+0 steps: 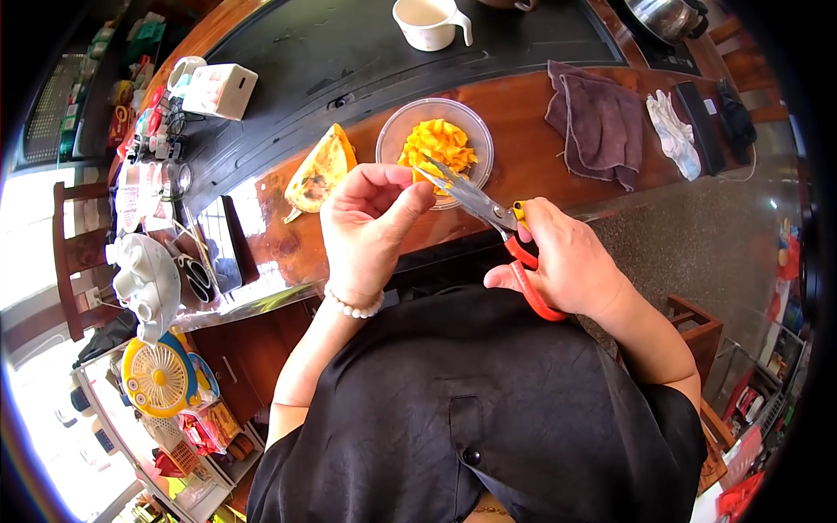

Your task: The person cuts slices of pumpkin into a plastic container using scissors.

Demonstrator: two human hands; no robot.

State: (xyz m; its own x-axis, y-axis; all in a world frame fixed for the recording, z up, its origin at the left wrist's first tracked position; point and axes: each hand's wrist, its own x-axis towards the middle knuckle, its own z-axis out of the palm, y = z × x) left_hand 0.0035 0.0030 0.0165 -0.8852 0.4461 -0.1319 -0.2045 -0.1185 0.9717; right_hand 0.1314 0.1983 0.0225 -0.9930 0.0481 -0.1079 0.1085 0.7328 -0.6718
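Note:
My right hand (567, 257) grips a pair of scissors (475, 202) with red and yellow handles. The blades are parted and point up and left toward my left fingertips. My left hand (370, 218), with a beaded bracelet at its wrist, pinches a small orange-yellow piece of food (421, 176) beside the blades. Just beyond sits a clear round bowl (384, 131) holding a heap of orange-yellow cut pieces (440, 142); the blade tips overlap it from my viewpoint. Left of the bowl, a yellow, brown-mottled wedge of food (321, 173) lies on the wooden table.
Right of the bowl lie a purple-brown cloth (597, 122) and white gloves (673, 135). A white mug (432, 24) stands on the black panel (323, 52) at the back. A white box (222, 91) and cups are at the left. A yellow fan (159, 376) sits lower left.

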